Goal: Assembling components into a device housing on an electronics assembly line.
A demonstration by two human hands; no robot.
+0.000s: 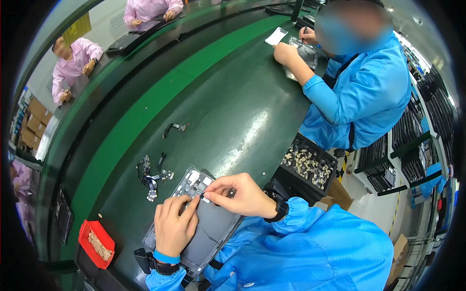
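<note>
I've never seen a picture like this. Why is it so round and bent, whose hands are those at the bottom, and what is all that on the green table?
There is no machine here: a person wears a wide-angle camera on the head, looking down, so straight edges curve. The two bare hands in blue sleeves are that person's own. The left hand presses flat on a grey rectangular opened device lying on the dark green table. The right hand pinches something tiny at the device's upper part; what it is I cannot tell. Nearby lie black flat ribbon cables, a small red tray and a black bin of small pale parts. A co-worker in blue sits further along.
</note>
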